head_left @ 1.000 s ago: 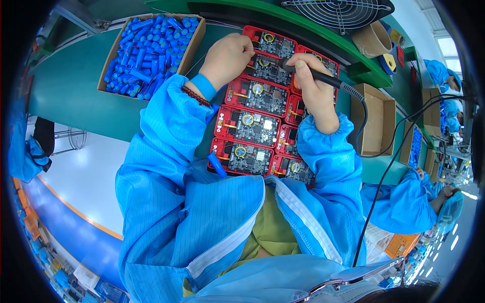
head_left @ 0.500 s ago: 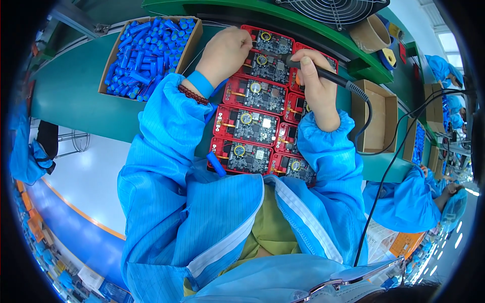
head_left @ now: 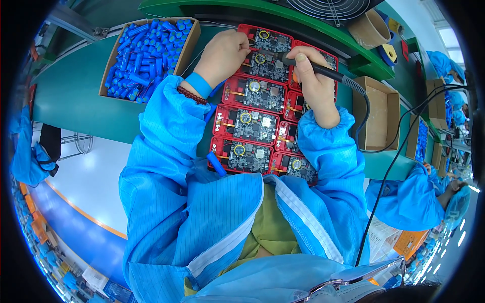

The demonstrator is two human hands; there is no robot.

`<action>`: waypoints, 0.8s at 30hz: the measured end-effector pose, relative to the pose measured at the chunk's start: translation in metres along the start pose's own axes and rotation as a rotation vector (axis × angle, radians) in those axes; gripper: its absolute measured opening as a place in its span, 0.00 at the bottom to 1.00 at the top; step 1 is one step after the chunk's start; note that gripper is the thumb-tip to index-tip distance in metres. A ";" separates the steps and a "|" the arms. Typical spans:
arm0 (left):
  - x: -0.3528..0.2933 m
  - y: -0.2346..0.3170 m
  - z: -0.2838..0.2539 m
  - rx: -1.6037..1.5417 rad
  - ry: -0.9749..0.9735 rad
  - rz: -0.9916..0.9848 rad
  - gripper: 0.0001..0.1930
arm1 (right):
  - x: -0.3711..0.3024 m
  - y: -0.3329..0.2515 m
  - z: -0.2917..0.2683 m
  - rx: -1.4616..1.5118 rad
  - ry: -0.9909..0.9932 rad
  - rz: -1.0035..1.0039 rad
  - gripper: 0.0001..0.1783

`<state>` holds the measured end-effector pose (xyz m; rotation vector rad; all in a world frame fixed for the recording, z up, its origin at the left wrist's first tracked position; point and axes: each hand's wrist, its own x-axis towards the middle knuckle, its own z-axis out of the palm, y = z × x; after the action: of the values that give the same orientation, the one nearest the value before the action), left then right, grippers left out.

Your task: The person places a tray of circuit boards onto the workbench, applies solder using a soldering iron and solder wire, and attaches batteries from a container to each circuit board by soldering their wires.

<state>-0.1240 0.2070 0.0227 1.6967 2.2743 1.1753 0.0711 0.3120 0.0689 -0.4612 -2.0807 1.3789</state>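
Observation:
Two columns of red trays holding grey circuit boards lie on the green bench in front of me. My right hand grips a black soldering iron whose tip points left at a far board. My left hand is closed at the left edge of that same board, pinching something thin that I cannot make out. A single blue cylindrical cell lies by the nearest tray's left corner.
A cardboard box full of blue cells stands at the far left. An empty cardboard box sits to the right, the iron's black cable looping past it. A fan grille and tape rolls are behind. Another worker in blue is at right.
Both hands have crept slightly farther along the far boards, the iron's tip staying near the same far tray. The view has shifted a little.

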 end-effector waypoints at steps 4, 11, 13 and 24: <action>0.000 -0.002 0.002 0.010 0.017 0.032 0.05 | 0.000 0.003 0.003 -0.014 0.008 -0.037 0.11; -0.001 0.001 0.003 0.039 0.032 0.026 0.06 | 0.000 0.003 0.003 -0.025 -0.005 -0.029 0.11; -0.002 0.002 0.002 0.044 0.037 0.030 0.06 | 0.000 0.004 0.004 -0.020 -0.007 -0.029 0.11; -0.002 0.000 0.005 0.065 0.056 0.047 0.05 | 0.001 0.006 0.004 0.000 -0.052 -0.022 0.11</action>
<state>-0.1210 0.2081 0.0190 1.7708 2.3416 1.1852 0.0674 0.3122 0.0625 -0.4059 -2.1216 1.3918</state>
